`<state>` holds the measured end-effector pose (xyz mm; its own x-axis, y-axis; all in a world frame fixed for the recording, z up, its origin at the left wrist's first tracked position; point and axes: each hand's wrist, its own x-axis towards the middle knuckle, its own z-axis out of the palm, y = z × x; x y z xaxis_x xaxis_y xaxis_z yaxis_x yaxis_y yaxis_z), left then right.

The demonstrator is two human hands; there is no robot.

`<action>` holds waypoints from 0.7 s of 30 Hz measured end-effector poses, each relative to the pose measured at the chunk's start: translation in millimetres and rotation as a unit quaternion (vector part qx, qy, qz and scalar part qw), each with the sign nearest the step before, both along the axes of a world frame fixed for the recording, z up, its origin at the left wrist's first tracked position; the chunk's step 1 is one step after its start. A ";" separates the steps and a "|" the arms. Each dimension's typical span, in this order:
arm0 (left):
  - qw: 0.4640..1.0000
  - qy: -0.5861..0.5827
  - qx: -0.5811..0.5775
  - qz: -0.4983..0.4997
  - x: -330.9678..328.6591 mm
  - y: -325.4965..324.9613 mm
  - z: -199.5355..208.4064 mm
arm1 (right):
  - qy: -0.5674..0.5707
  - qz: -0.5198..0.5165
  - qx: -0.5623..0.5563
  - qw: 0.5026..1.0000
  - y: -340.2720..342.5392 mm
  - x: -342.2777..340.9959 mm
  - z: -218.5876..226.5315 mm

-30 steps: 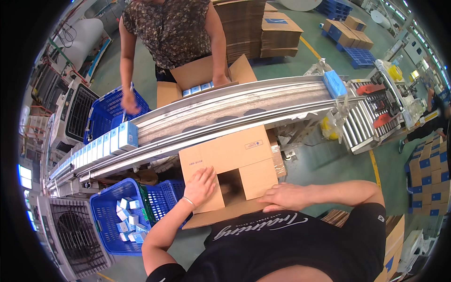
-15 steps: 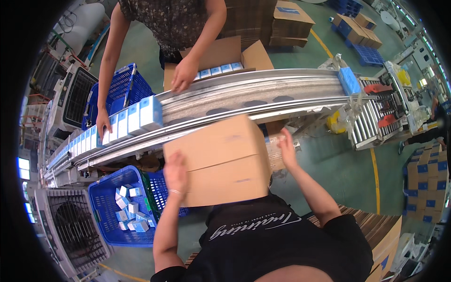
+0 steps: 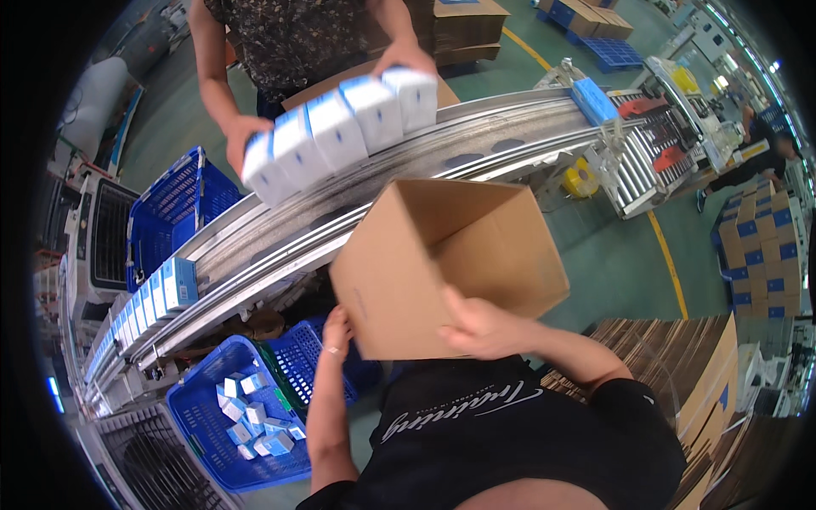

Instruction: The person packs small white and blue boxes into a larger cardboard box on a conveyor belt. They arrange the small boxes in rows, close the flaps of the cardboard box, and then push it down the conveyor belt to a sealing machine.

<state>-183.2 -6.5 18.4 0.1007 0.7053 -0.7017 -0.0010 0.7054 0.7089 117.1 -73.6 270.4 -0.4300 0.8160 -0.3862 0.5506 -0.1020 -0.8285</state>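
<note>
1. Green floor and a long metal conveyor fill this busy packing place, with stacks of brown boxes far off to the right
2. Both of the person's hands hold a brown cardboard box up in the air, just in front of the chest and near the conveyor
3. Left hand presses flat on the low left side of the box, and right hand grips the bottom edge
4. That box is already folded into shape and its top is open, and it looks empty inside, so the filling seems not done yet
5. Across the conveyor another person's two hands squeeze a row of white and blue packs together and lift it
6. More small packs stand in a line on the left of the conveyor, and some lie in a blue basket by the floor
7. Underneath, the box cannot be seen, so I cannot tell if it is taped shut
8. Fingers of the left hand are partly hidden behind the box
</note>
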 end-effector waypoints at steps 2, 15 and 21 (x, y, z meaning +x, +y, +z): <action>0.994 -0.076 0.064 -0.038 58.1 10.4 -17.7 | -0.033 0.012 0.102 0.994 -4.9 -39.5 -41.9; 0.911 0.259 0.304 -0.099 136.7 15.0 94.9 | -0.347 -0.193 0.375 0.837 32.8 153.5 -99.8; 0.998 -0.024 0.049 -0.023 44.3 14.0 46.9 | 0.086 -0.330 0.091 0.936 37.7 285.8 -167.5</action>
<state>-138.9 7.5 65.4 0.1673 0.7642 -0.6228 -0.0057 0.6325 0.7746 402.9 -35.9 102.9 0.1475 0.9715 -0.1857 0.2743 -0.2206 -0.9360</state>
